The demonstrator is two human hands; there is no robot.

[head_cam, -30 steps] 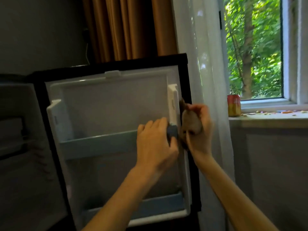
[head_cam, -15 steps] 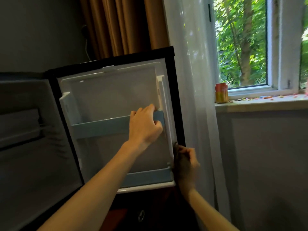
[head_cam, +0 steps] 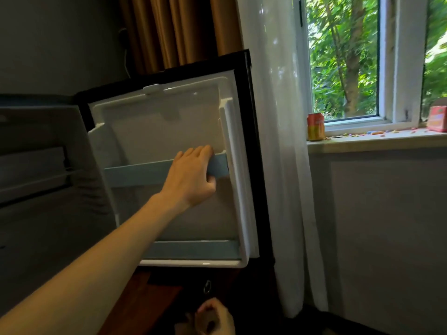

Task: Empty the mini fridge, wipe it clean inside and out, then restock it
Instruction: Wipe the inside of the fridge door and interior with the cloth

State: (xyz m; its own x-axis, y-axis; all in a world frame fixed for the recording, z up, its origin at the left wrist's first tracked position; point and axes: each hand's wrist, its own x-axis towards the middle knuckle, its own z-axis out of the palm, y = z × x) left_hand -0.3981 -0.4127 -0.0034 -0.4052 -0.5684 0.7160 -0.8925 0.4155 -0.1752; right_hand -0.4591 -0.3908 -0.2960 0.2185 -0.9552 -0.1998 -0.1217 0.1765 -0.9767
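Note:
The mini fridge door [head_cam: 157,126] stands open, its white inner liner facing me. My left hand [head_cam: 191,177] grips the right end of the blue rail of the upper door shelf [head_cam: 135,174], fingers over the top and thumb underneath. The lower door shelf [head_cam: 193,250] holds nothing. The fridge's dim interior [head_cam: 36,201] opens on the left. My right hand [head_cam: 216,317] is low at the bottom edge of the view, below the door, curled around a wadded brownish cloth [head_cam: 205,321].
A sheer white curtain [head_cam: 285,153] hangs right beside the door's outer edge. An orange drink can [head_cam: 315,126] and a pink box [head_cam: 438,118] stand on the windowsill [head_cam: 377,141], which is strewn with small coloured bits. Brown drapes [head_cam: 179,30] hang behind the fridge.
My right hand with the cloth has dropped from the door's right edge to below the door. My left hand has kept its grip on the upper shelf rail.

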